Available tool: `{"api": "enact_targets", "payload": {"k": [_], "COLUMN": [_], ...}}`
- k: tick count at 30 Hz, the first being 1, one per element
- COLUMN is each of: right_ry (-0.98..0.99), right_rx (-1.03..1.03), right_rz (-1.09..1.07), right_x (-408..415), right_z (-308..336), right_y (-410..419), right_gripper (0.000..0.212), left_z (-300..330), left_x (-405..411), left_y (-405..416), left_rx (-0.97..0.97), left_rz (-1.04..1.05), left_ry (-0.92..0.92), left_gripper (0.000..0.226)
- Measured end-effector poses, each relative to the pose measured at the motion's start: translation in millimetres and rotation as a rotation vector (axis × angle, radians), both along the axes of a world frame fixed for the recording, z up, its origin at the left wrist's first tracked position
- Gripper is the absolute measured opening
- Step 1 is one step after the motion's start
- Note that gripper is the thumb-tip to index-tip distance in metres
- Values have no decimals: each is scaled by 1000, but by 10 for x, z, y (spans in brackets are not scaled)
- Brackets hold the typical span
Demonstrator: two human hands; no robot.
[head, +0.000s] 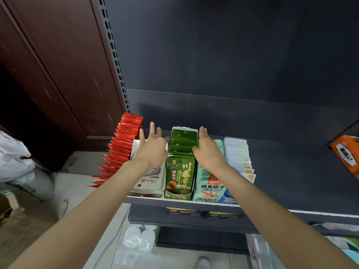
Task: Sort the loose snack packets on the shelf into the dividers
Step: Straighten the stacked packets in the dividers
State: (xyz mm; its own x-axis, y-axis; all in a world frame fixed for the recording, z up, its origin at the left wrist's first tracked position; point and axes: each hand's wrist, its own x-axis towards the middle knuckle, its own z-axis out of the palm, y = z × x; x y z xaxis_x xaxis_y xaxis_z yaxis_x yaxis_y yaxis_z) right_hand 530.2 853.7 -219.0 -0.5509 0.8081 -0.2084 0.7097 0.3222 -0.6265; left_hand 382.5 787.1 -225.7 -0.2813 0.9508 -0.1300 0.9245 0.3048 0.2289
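Note:
Rows of snack packets stand in white dividers at the left end of a dark shelf: red packets, white packets lying flat, green packets, pale teal packets and white-blue packets. My left hand hovers over the white packets' row, fingers spread, holding nothing. My right hand is over the teal row, fingers apart, its thumb at the edge of the green packets. Both hands flank the green row.
An orange packet lies at the far right of the shelf. A brown wooden door stands to the left. White bags and plastic-wrapped goods sit on the floor below.

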Motion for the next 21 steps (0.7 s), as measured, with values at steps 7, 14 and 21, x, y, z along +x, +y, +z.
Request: {"api": "enact_targets", "payload": {"k": [7,14,21], "right_ry": [27,-279,-296], "right_rx": [8,241,241], "right_rz": [73,273,391], "right_x": [-104,16,-1], "right_z": [-2,-213,-105], "right_y": [-46,156,544], "right_gripper": [66,79,91], "left_z": [-45,-132,-187], "left_x": [122,41,-11], "left_y": [23,77,239], "left_rx": [15,67,-57], "left_rz": [-32,-257,-315], "left_ry": [-146,114,430], "left_gripper": [64,62,61]}}
